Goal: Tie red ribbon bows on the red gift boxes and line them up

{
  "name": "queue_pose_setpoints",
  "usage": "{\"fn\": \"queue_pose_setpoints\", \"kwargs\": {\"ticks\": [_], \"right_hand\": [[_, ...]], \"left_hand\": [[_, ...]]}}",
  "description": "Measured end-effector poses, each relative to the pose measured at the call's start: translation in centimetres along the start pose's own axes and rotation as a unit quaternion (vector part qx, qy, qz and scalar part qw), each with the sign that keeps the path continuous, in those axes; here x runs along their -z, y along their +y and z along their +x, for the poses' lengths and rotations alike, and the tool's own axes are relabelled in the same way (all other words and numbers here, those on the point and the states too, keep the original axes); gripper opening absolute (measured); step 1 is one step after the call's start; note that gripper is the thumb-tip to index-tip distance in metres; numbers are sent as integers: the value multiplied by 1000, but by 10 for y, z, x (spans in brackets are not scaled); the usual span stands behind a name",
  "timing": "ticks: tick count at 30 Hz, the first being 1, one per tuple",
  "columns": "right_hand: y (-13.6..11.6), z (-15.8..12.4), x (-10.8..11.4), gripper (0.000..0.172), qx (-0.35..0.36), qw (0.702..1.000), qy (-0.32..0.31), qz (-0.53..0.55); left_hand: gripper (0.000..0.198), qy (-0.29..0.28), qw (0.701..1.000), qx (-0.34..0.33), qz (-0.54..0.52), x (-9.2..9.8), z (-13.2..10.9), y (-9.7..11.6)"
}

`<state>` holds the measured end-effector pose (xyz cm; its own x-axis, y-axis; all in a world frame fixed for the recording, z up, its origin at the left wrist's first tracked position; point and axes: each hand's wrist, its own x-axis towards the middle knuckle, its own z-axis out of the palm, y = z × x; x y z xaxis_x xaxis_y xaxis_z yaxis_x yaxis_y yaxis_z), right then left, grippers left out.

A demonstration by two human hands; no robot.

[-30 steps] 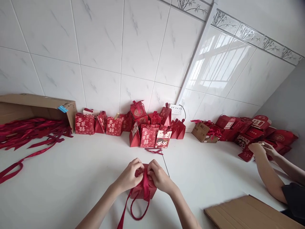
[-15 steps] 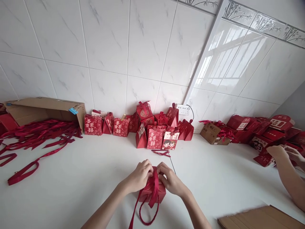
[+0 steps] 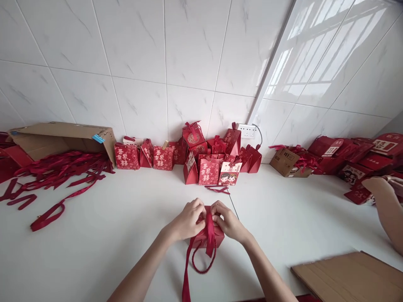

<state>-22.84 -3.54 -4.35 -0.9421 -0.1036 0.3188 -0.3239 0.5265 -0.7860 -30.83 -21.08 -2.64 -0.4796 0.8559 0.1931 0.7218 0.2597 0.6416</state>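
Note:
A red gift box [image 3: 217, 240] sits on the white table in front of me. Dark red ribbon [image 3: 210, 235] lies over its top, with one long tail hanging toward me on the left. A twisted cord handle [image 3: 203, 272] loops out at the box's near side. My left hand [image 3: 190, 220] pinches the ribbon at the top left of the box, fingertips partly hidden. Opposite it, my right hand [image 3: 228, 222] is closed on the ribbon at the top right, its thumb and forefinger together. Both hands nearly meet over the box.
Several finished-looking red boxes [image 3: 209, 170] stand along the tiled wall. An open carton [image 3: 63, 132] lies at left, with loose ribbons [image 3: 72, 165] spilling out. Flat cardboard [image 3: 352, 274] lies front right. Another person's arm [image 3: 385, 209] reaches into red boxes at far right.
The view has tilted down and shifted a little. Both hands stay at the ribbon on the box, with only small finger movement. The other person's hand has shifted slightly.

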Motion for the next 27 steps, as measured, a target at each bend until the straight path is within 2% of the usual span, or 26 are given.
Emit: {"fn": "queue_pose_setpoints", "kwargs": {"ticks": [4, 9, 13, 19, 23, 27], "right_hand": [[4, 0, -2, 24, -6, 999, 22, 44], [9, 0, -5, 36, -11, 995, 30, 97], [10, 0, -3, 38, -7, 992, 18, 127], [3, 3, 4, 29, -3, 995, -38, 89], [4, 4, 3, 31, -17, 993, -39, 110], [10, 3, 3, 34, -21, 991, -38, 130]], "left_hand": [[2, 15, 999, -7, -34, 0, 4, -2], [9, 21, 996, 17, -84, -4, 5, -3], [10, 11, 996, 12, -92, -3, 4, -4], [11, 22, 996, 18, -80, -3, 2, -4], [6, 26, 998, 19, -59, -3, 0, 1], [9, 27, 996, 5, -89, -5, -1, -2]]}}
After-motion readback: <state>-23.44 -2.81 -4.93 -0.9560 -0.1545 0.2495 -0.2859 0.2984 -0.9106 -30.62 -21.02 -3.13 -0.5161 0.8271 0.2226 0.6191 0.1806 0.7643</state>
